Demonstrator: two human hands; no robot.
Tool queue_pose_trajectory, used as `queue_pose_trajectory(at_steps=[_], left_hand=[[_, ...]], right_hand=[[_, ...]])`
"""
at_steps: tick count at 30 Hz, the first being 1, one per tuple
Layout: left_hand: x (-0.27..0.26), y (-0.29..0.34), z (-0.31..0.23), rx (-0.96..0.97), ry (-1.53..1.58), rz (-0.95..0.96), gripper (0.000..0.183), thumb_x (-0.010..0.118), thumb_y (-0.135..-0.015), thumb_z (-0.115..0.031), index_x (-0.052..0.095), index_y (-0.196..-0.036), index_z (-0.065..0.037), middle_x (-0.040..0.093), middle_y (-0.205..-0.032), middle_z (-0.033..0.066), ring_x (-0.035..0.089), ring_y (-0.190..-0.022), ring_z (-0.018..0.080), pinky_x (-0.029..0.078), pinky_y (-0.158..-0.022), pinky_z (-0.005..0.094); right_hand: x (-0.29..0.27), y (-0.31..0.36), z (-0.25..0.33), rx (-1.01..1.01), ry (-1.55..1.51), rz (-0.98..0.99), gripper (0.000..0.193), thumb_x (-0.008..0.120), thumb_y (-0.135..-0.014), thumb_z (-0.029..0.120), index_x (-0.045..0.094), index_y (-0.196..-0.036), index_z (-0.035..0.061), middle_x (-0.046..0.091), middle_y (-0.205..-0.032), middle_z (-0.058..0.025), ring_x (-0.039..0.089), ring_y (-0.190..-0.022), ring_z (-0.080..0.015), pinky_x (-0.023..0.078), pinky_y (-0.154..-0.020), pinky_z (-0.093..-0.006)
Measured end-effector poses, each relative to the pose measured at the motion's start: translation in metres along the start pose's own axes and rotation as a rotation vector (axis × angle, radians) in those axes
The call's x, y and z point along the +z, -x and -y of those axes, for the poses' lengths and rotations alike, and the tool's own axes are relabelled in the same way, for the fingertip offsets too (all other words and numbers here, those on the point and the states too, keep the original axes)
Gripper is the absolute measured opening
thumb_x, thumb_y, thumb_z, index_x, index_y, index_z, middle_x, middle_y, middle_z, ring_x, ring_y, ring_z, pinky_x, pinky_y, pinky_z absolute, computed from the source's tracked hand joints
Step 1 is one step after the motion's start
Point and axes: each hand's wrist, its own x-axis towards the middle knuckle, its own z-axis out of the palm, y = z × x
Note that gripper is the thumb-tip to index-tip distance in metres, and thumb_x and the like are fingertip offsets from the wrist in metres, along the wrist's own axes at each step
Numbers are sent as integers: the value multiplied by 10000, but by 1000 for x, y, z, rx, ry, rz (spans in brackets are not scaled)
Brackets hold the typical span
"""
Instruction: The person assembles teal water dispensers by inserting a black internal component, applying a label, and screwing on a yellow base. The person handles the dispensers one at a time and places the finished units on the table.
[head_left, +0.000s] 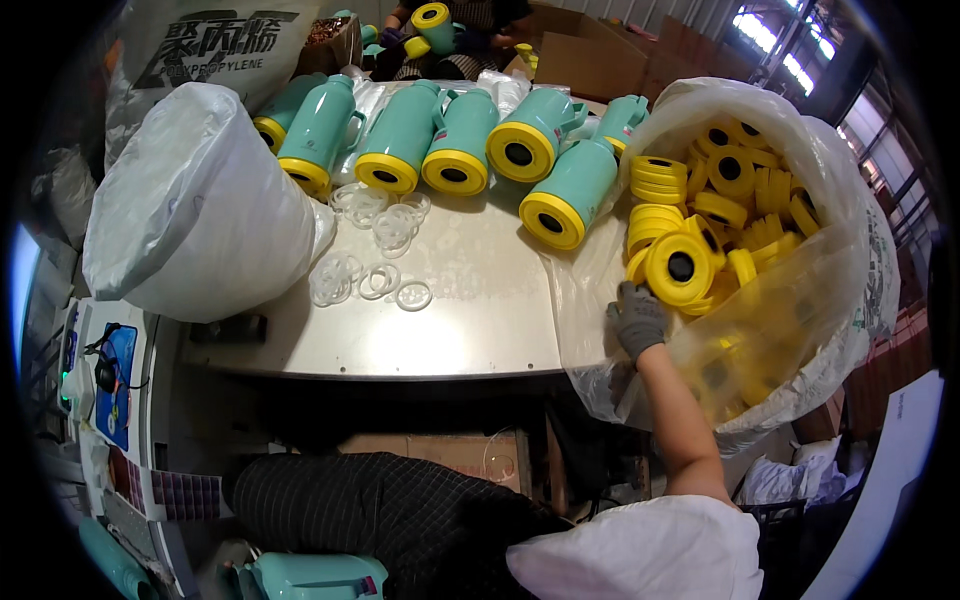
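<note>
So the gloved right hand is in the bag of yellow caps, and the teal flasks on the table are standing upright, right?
Not quite. The head view shows the teal flasks lying on their sides on the table, yellow bases toward the camera, not upright. The rest holds: the gloved right hand is at the bag of yellow caps, at its open edge. The left hand is not in view.

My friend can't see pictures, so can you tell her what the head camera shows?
A person's gloved right hand reaches into a big clear plastic bag full of round yellow plastic caps. On the shiny metal table lie teal plastic flasks with yellow bases, small clear plastic rings and a white sack. The left hand is out of view.
</note>
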Motion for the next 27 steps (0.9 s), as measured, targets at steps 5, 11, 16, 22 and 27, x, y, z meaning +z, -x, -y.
queue_pose_trajectory(at_steps=[5,11,16,22,27], left_hand=[[8,14,21,-69,252,-41,376,677,-1040,-288,658,-1258,17,698,-1144,121,621,-1014,177,507,-897,321],[1,26,-16,-223,50,-56,410,672,-1045,-310,628,-1292,15,701,-1130,136,637,-961,194,525,-836,343],[-3,39,61,-270,80,-45,412,658,-1053,-327,634,-1300,3,719,-1106,156,649,-915,215,526,-791,347],[-17,58,83,-190,-44,-154,386,647,-1064,-286,625,-1328,-4,691,-1196,166,645,-986,247,538,-848,383],[-125,128,219,-593,848,-380,617,620,-987,-503,553,-1390,-41,582,-1338,133,572,-1221,292,465,-1078,451]], right_hand=[[-25,31,41,-148,-20,112,498,625,-969,427,615,-1399,176,729,-1182,-198,703,-1099,-374,539,-937,-500],[-60,15,49,-301,-93,-434,558,743,-895,426,631,-1352,126,679,-1147,-149,657,-1030,-359,535,-884,-491],[0,30,6,-397,101,-345,624,778,-830,403,636,-1361,108,644,-1220,-160,598,-1139,-335,426,-1046,-502],[-47,4,43,-472,-254,-535,512,798,-843,333,711,-1294,105,672,-1116,-134,599,-1042,-356,469,-949,-480],[-66,35,187,-375,-1264,-335,428,779,-942,244,698,-1288,6,722,-1121,-126,687,-1009,-276,556,-892,-407]])
